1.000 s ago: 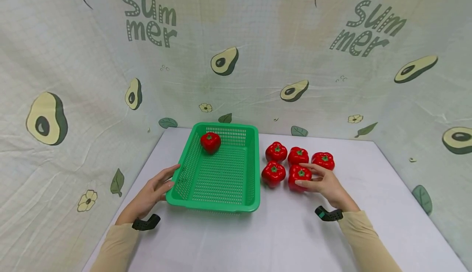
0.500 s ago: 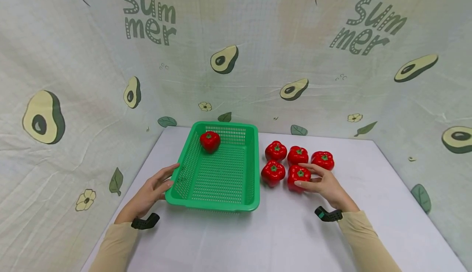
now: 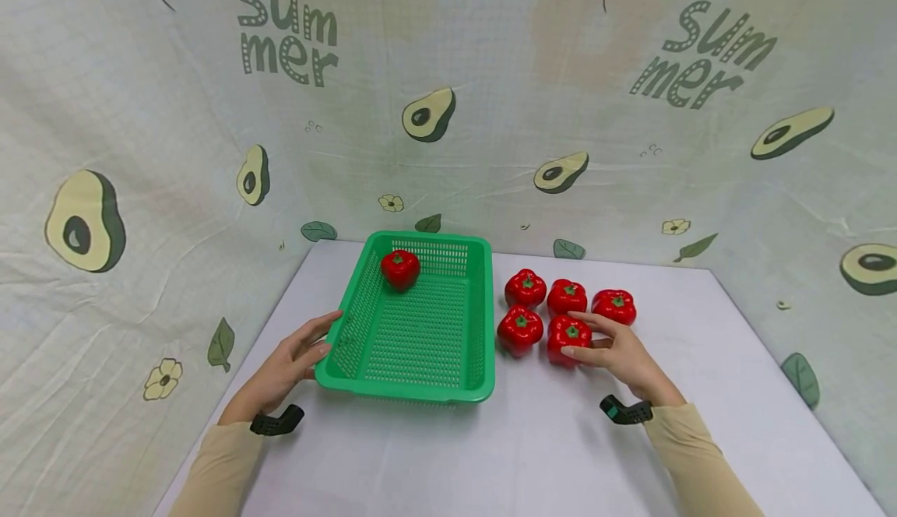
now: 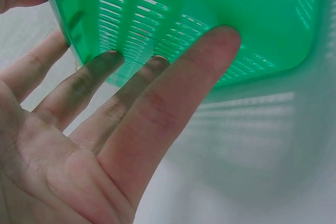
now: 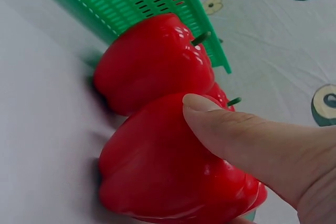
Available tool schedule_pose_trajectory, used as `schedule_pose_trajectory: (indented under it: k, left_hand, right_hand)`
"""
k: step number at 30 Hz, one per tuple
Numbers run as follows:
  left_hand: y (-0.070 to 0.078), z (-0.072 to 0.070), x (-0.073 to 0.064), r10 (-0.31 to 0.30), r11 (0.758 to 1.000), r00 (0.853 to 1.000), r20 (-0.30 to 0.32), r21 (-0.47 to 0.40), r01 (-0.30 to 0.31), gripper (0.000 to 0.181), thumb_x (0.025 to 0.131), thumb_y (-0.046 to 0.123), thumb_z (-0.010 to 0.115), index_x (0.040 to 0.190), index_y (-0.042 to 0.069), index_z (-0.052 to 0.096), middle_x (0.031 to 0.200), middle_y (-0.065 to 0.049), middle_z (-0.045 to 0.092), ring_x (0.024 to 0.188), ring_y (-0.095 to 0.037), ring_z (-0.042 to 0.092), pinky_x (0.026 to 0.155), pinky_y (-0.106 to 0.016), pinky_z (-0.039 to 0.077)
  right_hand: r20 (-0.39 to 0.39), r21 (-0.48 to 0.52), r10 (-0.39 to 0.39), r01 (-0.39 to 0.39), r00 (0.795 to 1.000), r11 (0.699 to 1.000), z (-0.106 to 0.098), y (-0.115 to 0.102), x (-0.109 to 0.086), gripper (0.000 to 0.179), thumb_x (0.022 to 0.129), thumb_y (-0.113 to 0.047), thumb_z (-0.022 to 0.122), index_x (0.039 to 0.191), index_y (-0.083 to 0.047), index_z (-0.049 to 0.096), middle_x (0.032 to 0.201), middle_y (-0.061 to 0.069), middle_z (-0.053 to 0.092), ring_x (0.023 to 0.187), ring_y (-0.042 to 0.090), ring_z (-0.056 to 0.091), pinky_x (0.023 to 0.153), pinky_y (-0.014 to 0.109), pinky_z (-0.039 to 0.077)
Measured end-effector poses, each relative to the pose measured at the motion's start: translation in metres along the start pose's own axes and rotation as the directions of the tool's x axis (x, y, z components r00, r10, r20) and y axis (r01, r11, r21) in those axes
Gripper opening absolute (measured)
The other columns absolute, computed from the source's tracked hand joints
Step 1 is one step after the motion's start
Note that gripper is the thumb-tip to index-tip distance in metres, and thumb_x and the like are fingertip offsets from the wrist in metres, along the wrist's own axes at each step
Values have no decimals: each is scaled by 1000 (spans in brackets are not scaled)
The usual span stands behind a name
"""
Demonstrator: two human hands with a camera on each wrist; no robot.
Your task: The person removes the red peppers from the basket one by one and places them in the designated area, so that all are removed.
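Observation:
My left hand [image 3: 293, 357] rests against the left side of a green plastic basket [image 3: 405, 390], fingers mostly straight. In the left wrist view its fingertips touch the slotted basket wall [image 4: 273, 40]. One red bell pepper [image 3: 400, 269] sits in the basket's far left corner. My right hand [image 3: 622, 352] holds a front red bell pepper [image 3: 566, 334] between thumb and fingers, among the group on the table. The right wrist view shows the thumb laid along the pepper's side [image 5: 163, 161]; most of the other fingers are hidden behind it.
A second red pepper [image 3: 520, 328] stands just left of the held one, near the basket's right wall. Behind them are three more: left [image 3: 525, 289], middle [image 3: 566, 297] and right [image 3: 615, 307]. A printed cloth [image 3: 490, 112] hangs around the white table [image 3: 532, 455].

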State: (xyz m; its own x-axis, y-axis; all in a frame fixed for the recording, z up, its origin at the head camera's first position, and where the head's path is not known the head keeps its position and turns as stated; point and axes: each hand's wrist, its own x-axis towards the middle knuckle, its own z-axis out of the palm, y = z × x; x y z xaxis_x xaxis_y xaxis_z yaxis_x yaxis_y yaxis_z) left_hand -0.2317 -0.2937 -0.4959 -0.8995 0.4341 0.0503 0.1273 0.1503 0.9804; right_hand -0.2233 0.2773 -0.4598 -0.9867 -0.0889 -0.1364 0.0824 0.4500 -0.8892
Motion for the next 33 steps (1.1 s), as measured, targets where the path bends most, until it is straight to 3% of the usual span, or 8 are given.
schedule_pose_trajectory:
  k: [9,14,25,33]
  left_hand:
    - [2,2,0,-13,1000,1000,-24,17,14,53,107,18,48,156,27,32,161,-15,23,129,-17,49,82,-48,54]
    - [2,2,0,-4,1000,1000,-21,9,4,54,107,17,49,157,27,32,160,-13,24,128,-22,51,82,-48,54]
    - [2,3,-1,-11,1000,1000,-14,3,11,53,107,18,48,157,27,31,161,-14,23,127,-13,51,82,-49,54]
    - [1,2,-1,-2,1000,1000,-8,7,2,53,107,18,47,157,26,31,160,-14,24,125,-18,53,81,-50,54]
  right_hand:
    - [-6,9,-4,4,1000,1000,1,-3,-1,79,81,-31,84,149,-16,47,145,20,43,107,38,58,78,44,57]
    - [-3,27,4,-4,1000,1000,1,-6,-3,80,82,-30,84,150,-16,45,145,22,42,103,34,62,79,47,57]
    - [-13,-52,-9,9,1000,999,-4,-11,-7,81,82,-38,83,150,-17,45,145,23,44,117,45,53,79,46,57]
    - [-46,-129,-1,-5,999,992,-12,-24,-14,85,81,-42,82,150,-11,44,140,26,47,122,48,48,78,45,57]
